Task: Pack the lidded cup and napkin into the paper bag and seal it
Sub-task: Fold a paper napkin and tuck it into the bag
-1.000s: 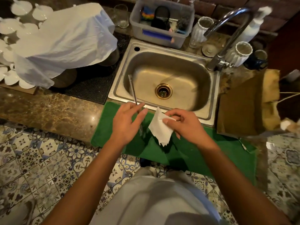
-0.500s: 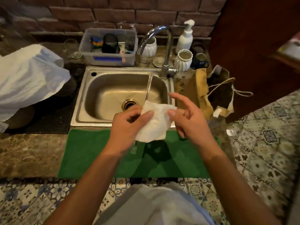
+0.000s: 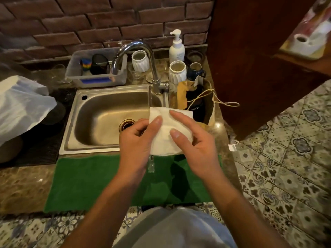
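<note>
The napkin (image 3: 169, 133) is being pinched by the left hand (image 3: 138, 140) and right hand (image 3: 197, 140) over the sink (image 3: 100, 115)'s near right edge, the paper bag (image 3: 208, 106) standing open just beyond, right of it.

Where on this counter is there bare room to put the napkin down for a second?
Free: the green mat in front of the steel sink, left of the left hand, and the bare brown marble counter left of that mat. Crowded: behind the sink among white ribbed cups, and around the brown paper bag.
</note>
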A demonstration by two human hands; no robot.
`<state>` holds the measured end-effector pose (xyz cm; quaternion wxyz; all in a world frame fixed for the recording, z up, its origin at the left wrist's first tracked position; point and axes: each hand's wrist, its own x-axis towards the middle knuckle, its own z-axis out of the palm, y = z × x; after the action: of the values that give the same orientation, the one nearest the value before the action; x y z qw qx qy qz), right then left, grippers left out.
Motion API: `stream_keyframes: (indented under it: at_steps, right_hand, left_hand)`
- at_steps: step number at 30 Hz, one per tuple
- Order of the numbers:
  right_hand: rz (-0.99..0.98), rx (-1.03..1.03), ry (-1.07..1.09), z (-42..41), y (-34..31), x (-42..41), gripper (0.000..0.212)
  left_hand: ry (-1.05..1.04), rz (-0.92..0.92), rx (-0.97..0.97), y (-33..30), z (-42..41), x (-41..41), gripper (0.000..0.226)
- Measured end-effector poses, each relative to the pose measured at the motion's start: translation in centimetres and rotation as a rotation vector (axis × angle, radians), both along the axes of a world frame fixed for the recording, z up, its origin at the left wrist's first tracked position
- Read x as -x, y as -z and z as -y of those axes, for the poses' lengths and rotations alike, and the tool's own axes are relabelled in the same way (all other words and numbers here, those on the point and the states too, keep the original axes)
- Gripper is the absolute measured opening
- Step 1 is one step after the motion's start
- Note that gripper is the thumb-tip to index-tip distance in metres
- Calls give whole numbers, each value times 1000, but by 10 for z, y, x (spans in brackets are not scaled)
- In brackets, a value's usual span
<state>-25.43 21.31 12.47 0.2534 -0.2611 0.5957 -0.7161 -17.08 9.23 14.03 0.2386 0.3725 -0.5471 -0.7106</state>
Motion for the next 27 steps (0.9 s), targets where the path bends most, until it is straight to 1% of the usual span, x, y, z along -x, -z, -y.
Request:
stream_keyframes:
  at_steps: [2,4,5,6,7,9,10,12,14,16,17,19,22,25,27]
  right_hand:
    - [10,-26,11,-11,-1,11,34]
    - [-24,-61,28,-23,-2,25,33]
    - [-48,-85,43,-29,-2,34,34]
    - [-76,-117,66,-35,-1,45,34]
    - [-109,-151,91,-40,-1,57,34]
    - [-165,-188,129,-46,-1,82,34]
    - [-179,-189,142,-48,0,93,34]
    - [-218,-206,173,-49,4,112,35]
    - [-259,-235,205,-50,12,125,36]
    - [-253,-236,232,-49,19,131,36]
    - [-238,-229,238,-48,21,132,37]
    - [-215,-210,227,-45,22,133,38]
    - [-249,-213,202,-29,24,129,42]
    - [-317,-292,223,-12,28,127,46]
    - [-405,-400,205,-5,31,126,50]
  left_hand:
    - [-4,22,32,-1,-12,10,12]
    - [-39,33,93,0,-22,21,10]
    - [-70,65,175,4,-23,28,11]
    - [-79,135,310,11,-20,37,16]
    - [-46,247,476,19,-15,48,28]
    - [96,533,774,34,-4,73,57]
    - [155,632,860,38,-1,86,68]
    - [230,708,937,41,2,108,79]
    - [267,748,969,44,2,125,81]
    - [299,813,969,49,5,136,81]
    - [326,847,953,53,8,139,79]
    - [364,866,916,59,11,143,66]
    - [331,741,819,65,21,140,37]
    - [243,644,636,65,25,133,24]
    - [208,624,591,67,26,127,21]
